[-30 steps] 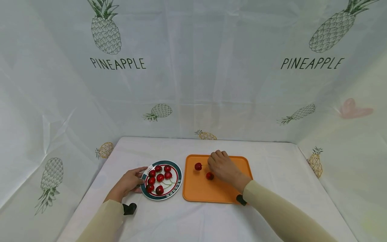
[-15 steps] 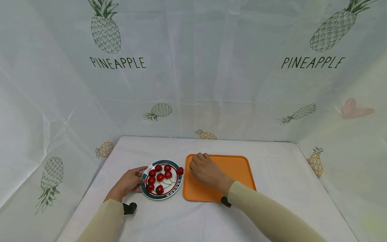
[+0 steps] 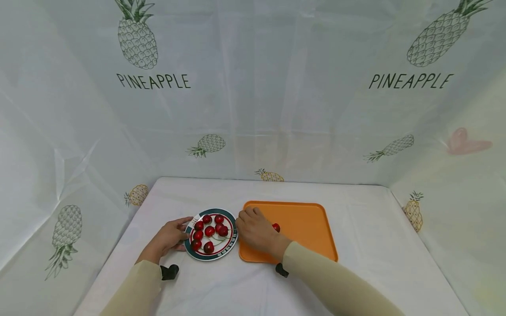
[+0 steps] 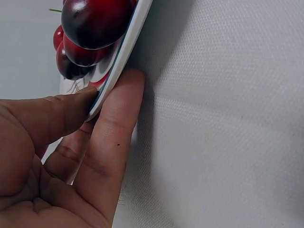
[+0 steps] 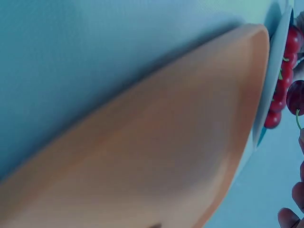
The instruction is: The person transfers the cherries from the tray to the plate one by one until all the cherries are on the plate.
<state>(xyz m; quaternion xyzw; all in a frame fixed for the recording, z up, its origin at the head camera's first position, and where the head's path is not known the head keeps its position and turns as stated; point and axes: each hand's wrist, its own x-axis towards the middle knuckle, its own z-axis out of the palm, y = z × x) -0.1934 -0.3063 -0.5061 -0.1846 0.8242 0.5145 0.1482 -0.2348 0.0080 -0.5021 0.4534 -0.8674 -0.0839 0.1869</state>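
My left hand (image 3: 171, 237) pinches the left rim of a round plate (image 3: 233, 245) with a dark green and white border. In the left wrist view the thumb lies over the rim and fingers lie under it. Several red cherries (image 3: 198, 235) sit on the plate. My right hand (image 3: 257, 230) is at the plate's right edge, over the left part of an orange tray (image 3: 304, 219). It holds a dark red cherry (image 5: 296, 97) by its green stem, over the plate's right side. One more cherry (image 3: 276, 227) shows on the tray, partly hidden behind the right hand.
A white cloth (image 3: 221, 289) covers the table under the plate and tray. The tray has a low raised rim and stands just right of the plate. A pineapple-printed curtain (image 3: 284, 109) hangs behind and at both sides.
My right hand has moved left from the tray to the plate's edge, carrying a cherry by its stem over the plate. The left hand and plate have stayed put.
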